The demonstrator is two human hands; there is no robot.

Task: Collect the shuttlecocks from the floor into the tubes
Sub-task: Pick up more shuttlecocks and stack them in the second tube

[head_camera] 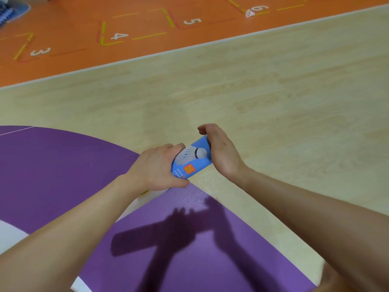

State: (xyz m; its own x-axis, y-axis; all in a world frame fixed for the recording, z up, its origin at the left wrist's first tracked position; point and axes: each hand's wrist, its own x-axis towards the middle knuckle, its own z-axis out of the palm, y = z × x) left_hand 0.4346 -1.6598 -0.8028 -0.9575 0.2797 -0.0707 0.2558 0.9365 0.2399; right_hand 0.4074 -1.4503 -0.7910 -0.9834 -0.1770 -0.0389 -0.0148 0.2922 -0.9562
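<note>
I hold a blue shuttlecock tube, printed with a white shuttlecock picture and an orange logo, above the floor at the middle of the view. My left hand is wrapped around its near part. My right hand lies flat with its palm against the tube's far end, fingers straight; the end itself is hidden. The tube's lower white part shows under my left wrist. A white shuttlecock lies far off on the orange floor beside the painted 6.
Pale wooden floor spreads ahead. A purple curved floor area lies under my arms. An orange strip with numbered squares 3 to 6 runs along the back. A blue object sits at the far left corner.
</note>
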